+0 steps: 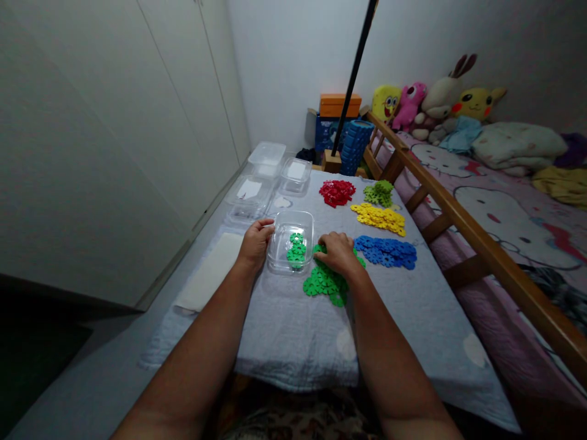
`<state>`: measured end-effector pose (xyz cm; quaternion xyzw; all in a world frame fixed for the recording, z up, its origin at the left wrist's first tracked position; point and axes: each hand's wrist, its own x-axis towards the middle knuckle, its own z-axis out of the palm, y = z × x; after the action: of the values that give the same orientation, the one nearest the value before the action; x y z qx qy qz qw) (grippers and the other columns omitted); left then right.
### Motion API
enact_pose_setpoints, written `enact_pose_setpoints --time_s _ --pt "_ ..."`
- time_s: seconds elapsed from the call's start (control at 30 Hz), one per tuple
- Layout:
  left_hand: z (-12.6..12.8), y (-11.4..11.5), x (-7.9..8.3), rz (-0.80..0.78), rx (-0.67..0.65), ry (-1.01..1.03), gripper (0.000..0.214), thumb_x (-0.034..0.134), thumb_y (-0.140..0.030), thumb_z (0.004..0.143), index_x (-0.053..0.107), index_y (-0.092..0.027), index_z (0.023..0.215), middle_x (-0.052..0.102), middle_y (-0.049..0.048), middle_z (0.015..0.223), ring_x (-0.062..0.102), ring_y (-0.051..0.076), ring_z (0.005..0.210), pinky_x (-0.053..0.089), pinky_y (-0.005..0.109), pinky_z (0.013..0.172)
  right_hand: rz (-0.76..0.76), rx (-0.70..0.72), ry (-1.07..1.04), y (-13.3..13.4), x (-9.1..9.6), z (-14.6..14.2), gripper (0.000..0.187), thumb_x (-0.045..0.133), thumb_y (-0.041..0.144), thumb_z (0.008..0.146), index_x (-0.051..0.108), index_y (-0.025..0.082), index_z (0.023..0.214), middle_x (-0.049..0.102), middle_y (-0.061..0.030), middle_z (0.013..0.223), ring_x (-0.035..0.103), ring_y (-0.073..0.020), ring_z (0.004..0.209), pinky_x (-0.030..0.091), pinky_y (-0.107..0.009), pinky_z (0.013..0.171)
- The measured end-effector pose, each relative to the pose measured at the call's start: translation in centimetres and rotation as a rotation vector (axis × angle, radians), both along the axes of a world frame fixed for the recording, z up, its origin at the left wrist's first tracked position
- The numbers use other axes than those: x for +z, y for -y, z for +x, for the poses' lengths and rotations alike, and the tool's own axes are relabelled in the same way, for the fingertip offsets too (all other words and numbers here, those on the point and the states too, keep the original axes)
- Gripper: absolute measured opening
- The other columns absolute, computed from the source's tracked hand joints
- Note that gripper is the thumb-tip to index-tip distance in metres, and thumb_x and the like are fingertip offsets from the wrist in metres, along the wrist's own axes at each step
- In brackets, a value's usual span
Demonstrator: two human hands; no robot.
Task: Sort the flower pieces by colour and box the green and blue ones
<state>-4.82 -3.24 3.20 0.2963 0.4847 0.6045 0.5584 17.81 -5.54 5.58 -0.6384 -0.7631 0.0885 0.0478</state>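
My left hand [255, 243] grips the left rim of a clear plastic container [273, 260], thumb and fingers closed on its edge. Inside that container lie several green snowflake discs [297, 249], bunched toward its right side. To the right, my right hand [338, 250] is over a loose pile of green snowflake discs [324, 282], its fingers curled and closed on pieces at the pile's upper left. The hand covers part of the pile. Just beyond it are blue snowflake discs [386, 252] in an overlapping row.
Yellow discs [378, 219], red discs [337, 192] and light green discs [378, 193] lie farther back. More clear containers [247, 195] stand at the back left, near a folded cream cloth [211, 274]. A wooden bed rail [440, 201] borders the right; a black pole [355, 76] rises behind.
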Motion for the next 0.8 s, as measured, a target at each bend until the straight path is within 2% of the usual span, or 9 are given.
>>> enact_pose_setpoints --time_s 0.27,0.4,0.5,0.6,0.67,0.73,0.8 --pt "-0.1 0.1 0.3 0.024 0.013 -0.066 0.044 0.081 -0.036 0.055 0.066 -0.017 0.093 0.061 -0.0043 0.066 0.050 0.010 0.054 0.036 0.022 0.052 0.025 -0.035 -0.091 -0.4 -0.3 0.1 0.026 0.072 0.031 0.090 0.072 0.023 0.115 0.075 -0.0081 0.117 0.060 -0.0275 0.110 0.035 -0.040 0.097" --pt "-0.1 0.0 0.1 0.026 0.014 -0.087 0.046 0.082 -0.034 0.054 0.067 -0.016 0.094 0.060 -0.0049 0.064 0.049 0.010 0.054 0.035 0.022 0.052 0.078 -0.075 -0.177 -0.8 -0.7 0.7 0.018 0.071 0.025 0.087 0.072 0.022 0.104 0.072 -0.0086 0.115 0.060 -0.0266 0.110 0.038 -0.038 0.095" --pt "-0.1 0.0 -0.1 0.026 0.003 -0.079 0.048 0.082 -0.033 0.053 0.067 -0.016 0.095 0.062 -0.0042 0.064 0.051 0.010 0.054 0.037 0.022 0.053 0.114 -0.101 -0.412 -1.2 -0.6 1.3 0.003 0.067 0.022 0.084 0.069 0.020 0.085 0.069 -0.0060 0.097 0.061 -0.0224 0.096 0.041 -0.034 0.085" --pt "-0.1 0.0 -0.2 0.013 -0.012 -0.073 0.050 0.082 -0.035 0.053 0.067 -0.016 0.097 0.064 -0.0031 0.064 0.054 0.011 0.054 0.039 0.022 0.052 0.138 -0.108 -0.801 -1.4 0.0 1.5 0.012 0.065 0.030 0.084 0.063 0.021 0.077 0.061 0.0008 0.074 0.056 -0.0170 0.072 0.042 -0.030 0.071" --pt "-0.2 0.0 -0.2 0.007 -0.021 -0.079 0.050 0.083 -0.035 0.054 0.067 -0.016 0.097 0.064 -0.0033 0.063 0.054 0.012 0.053 0.038 0.022 0.051 0.168 -0.078 -1.022 -1.3 0.5 1.1 0.018 0.066 0.039 0.084 0.064 0.021 0.079 0.061 0.0021 0.071 0.055 -0.0164 0.069 0.044 -0.030 0.069" --pt "-0.2 0.1 -0.2 0.009 -0.023 -0.091 0.050 0.083 -0.036 0.054 0.068 -0.015 0.097 0.062 -0.0040 0.061 0.053 0.012 0.051 0.036 0.022 0.050 0.201 -0.027 -1.121 -1.0 0.9 0.3 0.022 0.066 0.043 0.085 0.065 0.022 0.081 0.065 0.0008 0.076 0.059 -0.0175 0.074 0.047 -0.031 0.074" --pt "-0.2 0.0 -0.2 0.016 -0.022 -0.099 0.049 0.084 -0.036 0.056 0.069 -0.015 0.098 0.059 -0.0048 0.059 0.050 0.011 0.049 0.033 0.021 0.048 0.236 0.024 -1.072 -0.7 1.1 -0.7 0.018 0.065 0.039 0.086 0.067 0.022 0.081 0.068 -0.0008 0.081 0.061 -0.0189 0.081 0.048 -0.034 0.082"
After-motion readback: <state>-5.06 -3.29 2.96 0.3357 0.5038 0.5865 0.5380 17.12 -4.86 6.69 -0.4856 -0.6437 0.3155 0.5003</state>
